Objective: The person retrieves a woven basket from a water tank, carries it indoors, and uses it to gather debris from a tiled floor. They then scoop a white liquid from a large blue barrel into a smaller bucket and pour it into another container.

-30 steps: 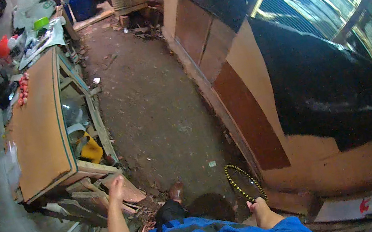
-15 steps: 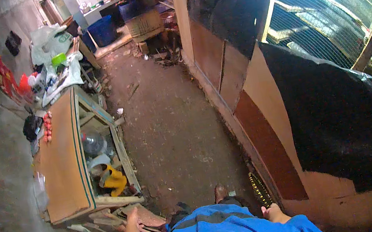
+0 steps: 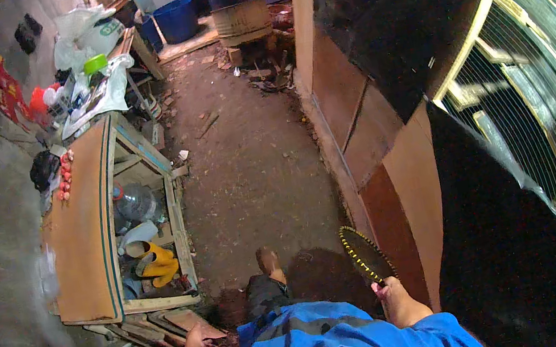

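Observation:
My right hand (image 3: 390, 291), low and right of centre, is closed on the lower end of a thin oval hoop (image 3: 349, 253). The hoop is black with yellow bands and tilts up and forward beside the wooden partition; I cannot make out what kind of thing it is. My left hand (image 3: 198, 334) hangs low at my left side, by a stack of wood pieces (image 3: 158, 328). Its fingers do not show clearly, and nothing can be seen held in it.
A wooden table (image 3: 84, 243) stands left, with yellow boots (image 3: 159, 265) and plastic bottles (image 3: 136, 203) underneath. Bags (image 3: 87, 43) pile up beyond it. A partition (image 3: 391, 210) with black sheeting and a wire-mesh opening (image 3: 531, 102) lines the right. A blue tub (image 3: 177, 21) stands ahead along the dirt floor (image 3: 254, 163).
I have moved forward along the passage, and the view has turned slightly. My right hand has raised the hoop, which now shows as a wider oval. A foot has come forward.

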Demonstrator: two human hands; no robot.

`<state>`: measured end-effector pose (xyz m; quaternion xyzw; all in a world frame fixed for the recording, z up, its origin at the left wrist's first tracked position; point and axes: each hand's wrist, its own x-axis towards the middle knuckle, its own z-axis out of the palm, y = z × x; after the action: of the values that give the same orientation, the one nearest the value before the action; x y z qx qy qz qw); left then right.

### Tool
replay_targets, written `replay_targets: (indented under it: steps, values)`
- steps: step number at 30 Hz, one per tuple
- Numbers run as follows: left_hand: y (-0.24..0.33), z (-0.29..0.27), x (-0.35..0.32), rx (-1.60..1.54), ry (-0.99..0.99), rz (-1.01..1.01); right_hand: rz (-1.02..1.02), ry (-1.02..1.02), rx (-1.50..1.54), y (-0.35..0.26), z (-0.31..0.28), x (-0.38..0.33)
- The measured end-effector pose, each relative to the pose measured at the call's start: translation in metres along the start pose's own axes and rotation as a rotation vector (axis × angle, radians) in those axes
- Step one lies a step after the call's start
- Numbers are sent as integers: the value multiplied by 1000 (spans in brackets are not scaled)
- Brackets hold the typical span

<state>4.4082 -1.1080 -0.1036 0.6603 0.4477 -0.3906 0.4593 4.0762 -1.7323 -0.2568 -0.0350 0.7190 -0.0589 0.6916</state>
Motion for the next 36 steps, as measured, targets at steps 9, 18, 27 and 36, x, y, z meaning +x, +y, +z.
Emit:
replay_targets:
  steps: [9, 18, 27, 36]
  values:
    - [103, 77, 141, -40, -70, 124, 167, -169, -254, -136, 135, 24]
    - [277, 155, 157, -7, 49, 101, -7, -32, -459, -211, 306, -21]
    - [387, 177, 185, -167, 37, -35, 171, -181, -192, -253, 461, 8]
    - [543, 208, 150, -216, 94, -5, 15, 166, -252, -331, 693, 25]
